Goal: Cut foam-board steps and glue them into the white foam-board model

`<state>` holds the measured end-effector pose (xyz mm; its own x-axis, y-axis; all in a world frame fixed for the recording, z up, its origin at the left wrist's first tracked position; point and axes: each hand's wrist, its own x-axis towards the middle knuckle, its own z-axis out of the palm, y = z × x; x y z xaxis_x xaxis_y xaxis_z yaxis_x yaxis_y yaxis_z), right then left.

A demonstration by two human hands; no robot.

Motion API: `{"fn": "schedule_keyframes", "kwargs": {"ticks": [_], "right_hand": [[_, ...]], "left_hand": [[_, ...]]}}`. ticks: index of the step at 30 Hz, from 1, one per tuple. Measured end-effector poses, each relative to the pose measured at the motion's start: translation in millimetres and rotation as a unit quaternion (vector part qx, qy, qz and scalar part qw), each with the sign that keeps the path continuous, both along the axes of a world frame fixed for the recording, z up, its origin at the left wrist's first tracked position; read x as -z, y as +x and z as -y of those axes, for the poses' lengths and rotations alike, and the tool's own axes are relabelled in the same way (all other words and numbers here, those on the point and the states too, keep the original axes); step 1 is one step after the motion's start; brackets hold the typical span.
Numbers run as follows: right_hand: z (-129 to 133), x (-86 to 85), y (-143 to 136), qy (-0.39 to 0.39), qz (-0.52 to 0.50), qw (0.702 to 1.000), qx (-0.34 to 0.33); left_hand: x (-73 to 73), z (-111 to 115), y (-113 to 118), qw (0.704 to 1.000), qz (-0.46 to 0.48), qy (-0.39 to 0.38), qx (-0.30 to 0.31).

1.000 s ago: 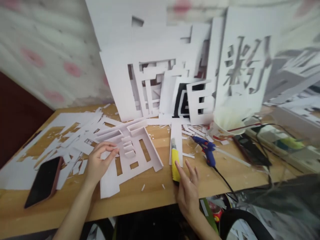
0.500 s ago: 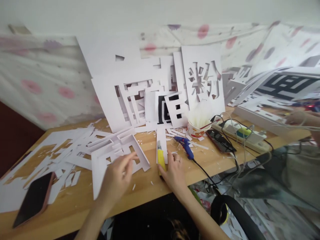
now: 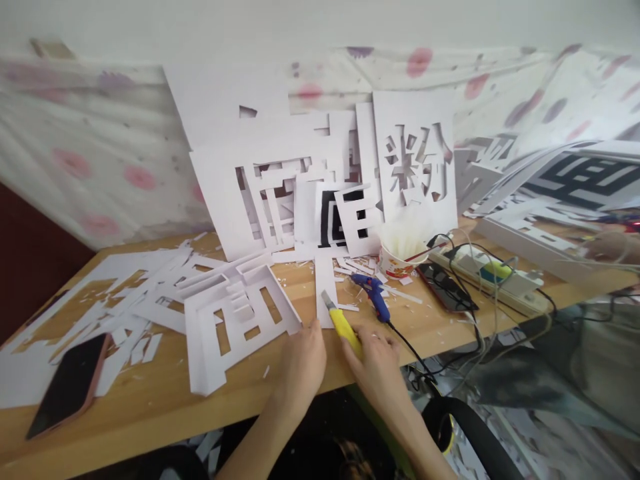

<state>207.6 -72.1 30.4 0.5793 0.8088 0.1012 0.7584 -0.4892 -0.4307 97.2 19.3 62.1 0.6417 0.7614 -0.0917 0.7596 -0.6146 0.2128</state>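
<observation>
Light-brown wooden table (image 3: pixel 165 403), left hand (image 3: pixel 307 357) and right hand (image 3: pixel 375 360) at the near edge, centre.
A white board piece with upright edge walls and cut-out openings (image 3: pixel 205 360) lies left, its near right corner just beside the left hand. A flat white strip (image 3: pixel 325 277) runs from far to near ahead of both hands. Far right of it, a round white tub with red markings (image 3: pixel 397 268) contains upright, pale translucent sticks, blurred. A blue glue gun (image 3: pixel 373 293) lies between tub and strip. Right fingers are closed round a yellow-handled utility knife (image 3: pixel 344 328), pointing far left; its blade overlaps the strip, contact unconfirmed. Left fingers are bunched narrow near the strip's near end; whether they pinch anything cannot be told.
</observation>
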Motion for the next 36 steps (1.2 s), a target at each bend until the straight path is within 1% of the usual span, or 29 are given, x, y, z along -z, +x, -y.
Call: {"fn": "schedule_keyframes", "kwargs": {"ticks": [2, 4, 6, 8, 10, 12, 13, 16, 19, 22, 24, 26, 27, 28, 29, 30, 31, 33, 34, 36], "right_hand": [[18.2, -2.1, 3.2, 0.073, -0.096, 0.993, 0.001], [36.4, -6.4, 6.8, 0.137, -0.222, 0.965, 0.008], [52.9, -12.9, 10.1, 0.174, -0.352, 0.919, 0.028], [66.3, -21.1, 12.1, 0.186, -0.472, 0.859, 0.065], [75.2, -29.3, 12.2, 0.201, -0.558, 0.798, 0.108], [79.5, -35.4, 11.0, 0.234, -0.602, 0.753, 0.125], [80.2, -37.2, 10.1, 0.25, -0.614, 0.739, 0.12], [78.2, -37.7, 8.0, 0.268, -0.636, 0.718, 0.089], [73.6, -33.6, 8.8, 0.267, -0.65, 0.708, 0.065], [67.1, -30.0, 11.5, 0.255, -0.656, 0.71, 0.02], [61.9, -29.5, 11.5, 0.243, -0.658, 0.712, -0.032], [57.0, -30.0, 7.9, 0.238, -0.652, 0.715, -0.087], [55.1, -30.4, 4.6, 0.24, -0.643, 0.72, -0.101], [53.7, -30.5, 0.7, 0.241, -0.629, 0.732, -0.103], [52.8, -30.2, -3.6, 0.234, -0.608, 0.753, -0.094], [52.6, -29.5, -7.9, 0.218, -0.58, 0.781, -0.08], [52.8, -28.4, -11.8, 0.195, -0.542, 0.814, -0.073], [54.7, -25.2, -17.9, 0.128, -0.455, 0.877, -0.087], [56.0, -23.5, -20.1, 0.096, -0.416, 0.898, -0.102], [58.7, -20.7, -23.6, 0.045, -0.365, 0.922, -0.124]], "left_hand": [[0.9, 4.6, 13.5, 1.0, -0.003, -0.005, -0.006], [4.8, 6.6, 28.0, 0.999, -0.003, -0.015, -0.033], [10.6, 5.9, 41.1, 0.997, -0.003, -0.024, -0.069], [16.4, 3.4, 51.0, 0.994, -0.002, -0.034, -0.101], [19.9, 0.2, 56.7, 0.991, -0.001, -0.043, -0.126], [20.3, -2.1, 57.9, 0.988, -0.001, -0.052, -0.144], [19.5, -2.6, 56.9, 0.987, -0.001, -0.056, -0.151], [14.7, 0.1, 48.5, 0.985, -0.003, -0.066, -0.157], [9.6, 8.5, 33.4, 0.987, -0.009, -0.075, -0.144], [5.7, 18.3, 12.4, 0.99, -0.007, -0.087, -0.108], [4.4, 22.8, -5.4, 0.991, -0.007, -0.1, -0.091], [5.2, 24.5, -26.5, 0.99, -0.001, -0.108, -0.087], [6.9, 23.9, -37.8, 0.991, 0.012, -0.105, -0.088], [9.6, 22.5, -49.3, 0.991, 0.032, -0.091, -0.091], [13.4, 20.3, -60.3, 0.991, 0.06, -0.069, -0.095], [18.0, 17.5, -70.4, 0.99, 0.095, -0.044, -0.098], [23.5, 14.4, -79.3, 0.986, 0.132, -0.023, -0.097], [35.6, 8.6, -92.1, 0.971, 0.225, 0.017, -0.072], [41.5, 6.5, -95.9, 0.96, 0.271, 0.036, -0.055], [51.5, 4.5, -98.9, 0.937, 0.341, 0.072, -0.03]]}}
